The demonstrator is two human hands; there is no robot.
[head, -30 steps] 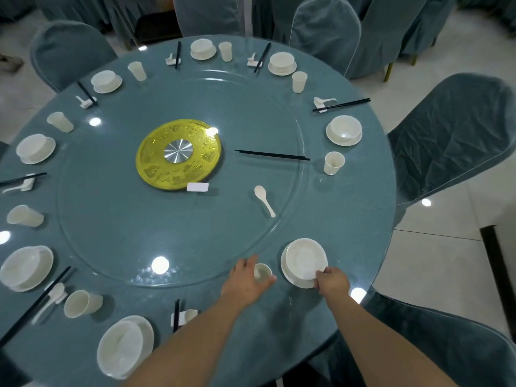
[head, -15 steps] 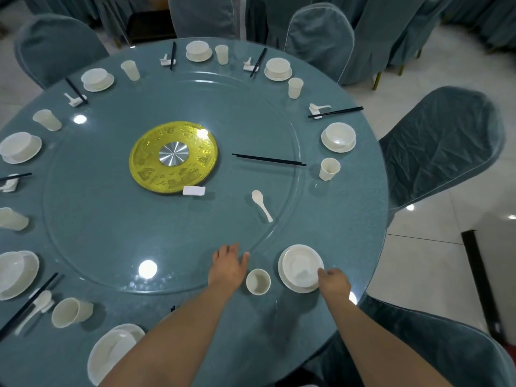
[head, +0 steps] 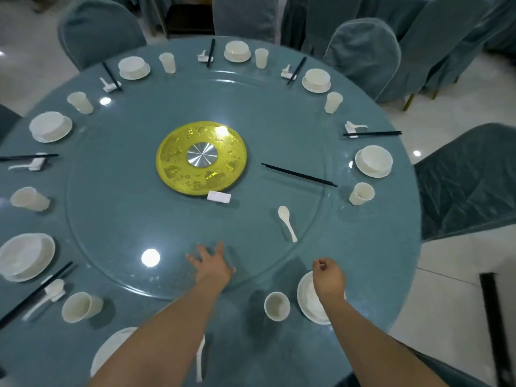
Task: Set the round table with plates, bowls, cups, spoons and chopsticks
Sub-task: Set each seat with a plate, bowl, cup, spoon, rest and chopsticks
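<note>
The round table (head: 371, 247) has a blue cloth and a glass turntable (head: 111, 219). A white cup (head: 277, 306) stands at the near edge beside a white plate with a bowl (head: 307, 300). My left hand (head: 212, 263) lies flat with spread fingers on the turntable's near rim. Above the plate hovers my right hand (head: 328, 277), fingers loosely curled and holding nothing. A loose white spoon (head: 287, 222) and a pair of black chopsticks (head: 298, 175) lie on the turntable, with a small white rest (head: 219, 196) near the gold centre disc (head: 201, 158).
Several finished settings of plate, bowl, cup, spoon and chopsticks ring the table. Blue-covered chairs (head: 469, 177) stand around it. A black bar (head: 499, 325) lies on the tiled floor at the right.
My left hand has left the cup and moved forward onto the turntable. My right hand has let go of the plate's edge and risen above it.
</note>
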